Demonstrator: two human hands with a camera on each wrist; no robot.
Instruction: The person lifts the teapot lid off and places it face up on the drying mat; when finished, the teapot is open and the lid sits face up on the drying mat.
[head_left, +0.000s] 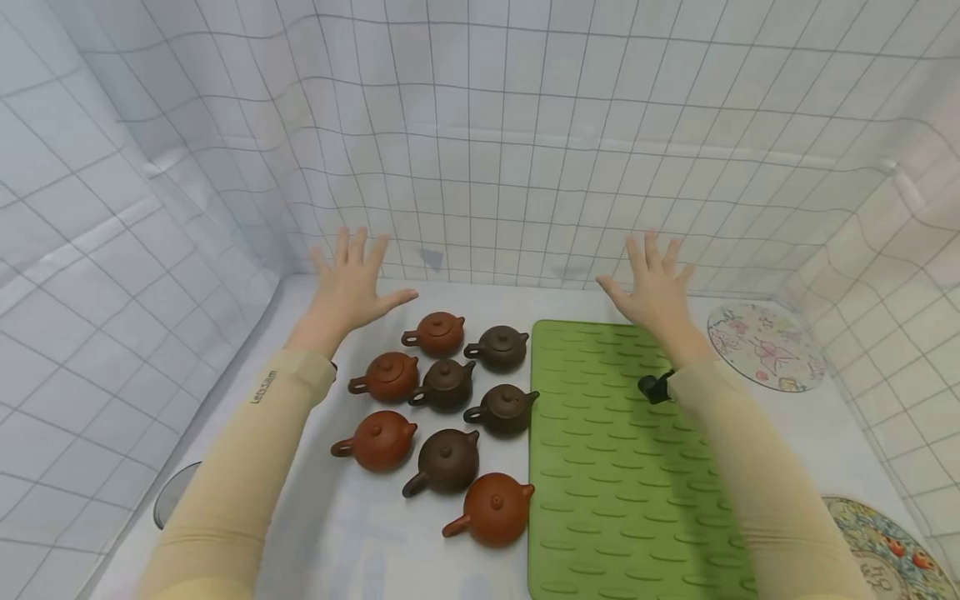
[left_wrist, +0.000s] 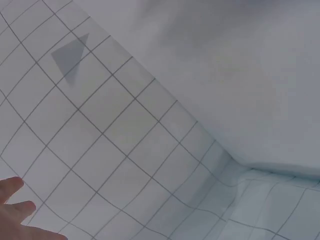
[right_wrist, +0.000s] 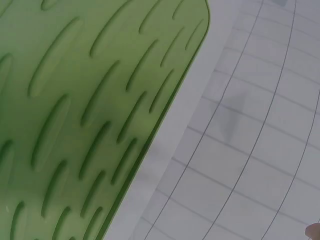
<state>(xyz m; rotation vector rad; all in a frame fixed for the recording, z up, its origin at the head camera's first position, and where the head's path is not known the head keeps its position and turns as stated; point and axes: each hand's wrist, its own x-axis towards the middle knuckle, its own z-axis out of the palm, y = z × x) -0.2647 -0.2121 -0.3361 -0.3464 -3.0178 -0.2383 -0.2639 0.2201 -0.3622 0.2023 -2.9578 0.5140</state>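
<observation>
My left hand (head_left: 348,287) is raised with its fingers spread, holding nothing, up and left of a group of small clay teapots. Nearest to it are a reddish-brown teapot (head_left: 441,335) and another reddish one (head_left: 392,379). Several more stand in front, among them a dark brown teapot (head_left: 448,463) and an orange-brown teapot (head_left: 498,512) by the mat. Over the far edge of a green ridged mat (head_left: 585,467), my right hand (head_left: 656,292) is also spread and bare of any object. Only fingertips (left_wrist: 17,210) show in the left wrist view.
A round floral-patterned disc (head_left: 767,346) lies right of the mat, and a colourful decorated plate (head_left: 888,550) sits at the front right. Partly behind the left sleeve is a round rimmed object (head_left: 171,496). White gridded sheeting (head_left: 517,150) walls in the back and sides.
</observation>
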